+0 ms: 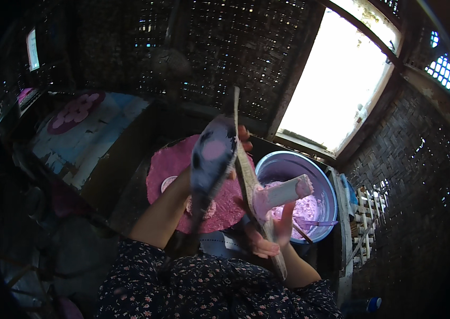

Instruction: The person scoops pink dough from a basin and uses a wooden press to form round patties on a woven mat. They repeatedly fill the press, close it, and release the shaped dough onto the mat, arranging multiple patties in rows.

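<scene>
A pale wooden board (244, 173) stands tilted on edge before me, with a short whitish cylinder (289, 192) jutting from its right side, smeared pink at the end. On its left is a dark bluish sheet or panel (206, 159), blurred by motion, bearing a round pink patch (214, 150). My left hand (243, 139) reaches behind the dark panel; its fingertips show curled at the board's far part. My right hand (268, 236) grips the board's near end, thumb raised beside the cylinder. Below lies a pink round surface (169, 159) with pale pink discs (168, 183).
At right, a light blue bucket (333, 198) contains pink paste (310, 204) and a purple-handled utensil (315, 223). At left, a bluish-white covered table (97, 135) bears a dark pink plate (57, 127) with several pink discs. Woven walls and a bright opening (336, 80) stand beyond.
</scene>
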Available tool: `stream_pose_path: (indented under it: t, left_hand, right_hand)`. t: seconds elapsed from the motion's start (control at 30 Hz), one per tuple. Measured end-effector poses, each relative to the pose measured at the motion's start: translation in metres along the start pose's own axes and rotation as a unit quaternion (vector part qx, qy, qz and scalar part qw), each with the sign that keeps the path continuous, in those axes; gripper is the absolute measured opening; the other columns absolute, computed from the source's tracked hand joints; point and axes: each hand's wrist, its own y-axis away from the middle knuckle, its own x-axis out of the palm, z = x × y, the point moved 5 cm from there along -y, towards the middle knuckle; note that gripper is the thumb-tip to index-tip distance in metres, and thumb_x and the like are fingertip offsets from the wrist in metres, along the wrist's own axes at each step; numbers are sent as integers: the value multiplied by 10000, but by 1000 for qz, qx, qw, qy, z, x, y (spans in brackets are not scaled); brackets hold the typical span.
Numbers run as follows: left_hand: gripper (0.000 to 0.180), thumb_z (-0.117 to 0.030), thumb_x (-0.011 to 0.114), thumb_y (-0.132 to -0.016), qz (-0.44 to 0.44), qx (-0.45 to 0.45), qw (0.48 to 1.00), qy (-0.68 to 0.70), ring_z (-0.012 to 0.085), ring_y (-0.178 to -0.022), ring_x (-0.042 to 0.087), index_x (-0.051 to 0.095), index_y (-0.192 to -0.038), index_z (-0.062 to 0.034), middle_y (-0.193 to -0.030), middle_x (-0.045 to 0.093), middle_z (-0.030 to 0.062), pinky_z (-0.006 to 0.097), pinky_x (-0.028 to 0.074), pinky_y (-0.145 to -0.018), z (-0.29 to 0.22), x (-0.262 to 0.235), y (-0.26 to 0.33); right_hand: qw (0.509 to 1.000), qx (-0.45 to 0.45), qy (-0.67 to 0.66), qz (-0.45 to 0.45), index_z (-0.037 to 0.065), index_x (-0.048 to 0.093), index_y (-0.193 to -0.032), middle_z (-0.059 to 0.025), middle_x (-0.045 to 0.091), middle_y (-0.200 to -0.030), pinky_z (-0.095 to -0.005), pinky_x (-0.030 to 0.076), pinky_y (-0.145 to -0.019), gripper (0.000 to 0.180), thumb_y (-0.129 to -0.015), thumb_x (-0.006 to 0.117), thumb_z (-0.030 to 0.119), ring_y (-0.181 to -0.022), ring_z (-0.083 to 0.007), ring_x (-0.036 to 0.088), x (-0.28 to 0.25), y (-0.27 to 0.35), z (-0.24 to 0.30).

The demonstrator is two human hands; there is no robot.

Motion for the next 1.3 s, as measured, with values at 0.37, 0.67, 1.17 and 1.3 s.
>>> stream_pose_path:
  t: [0.37,0.67,1.17,1.3]
  left_hand:
    - [515,-291,817,-543,109,30,867,-484,290,-926,613,652,-996,-109,-984,639,113,372,485,-788,-72,-55,56]
    - [398,-279,761,-608,118,17,784,-609,289,-838,647,660,-962,-126,-911,666,102,366,517,-715,-62,-78,45]
    - [956,-201,777,-684,125,-152,977,-87,260,-1338,316,211,-1435,-31,-1460,304,117,388,278,-1095,-30,-135,28]
    - [864,-529,527,-860,96,72,938,325,320,-1363,262,112,-1461,-69,-1456,301,154,539,224,-1094,-87,-160,-5]
  right_hand:
    - [783,-100,548,-277,192,-14,-1483,-204,419,-1287,-236,497,-571,999,-768,679,111,-831,-226,607,32,-78,34]
    - [280,-35,958,-41,16,212,-1427,-273,395,-1264,-449,477,-829,954,-690,770,251,-1096,-434,490,43,-138,13]
    - [756,276,520,-288,-2,191,-1435,-165,428,-1327,-409,393,-931,1117,-691,591,728,-1142,-275,499,-70,-97,51]
    - [800,325,423,-275,-99,186,-1393,-200,506,-1217,-358,491,-809,1203,-666,549,787,-910,-285,623,-66,-90,41]
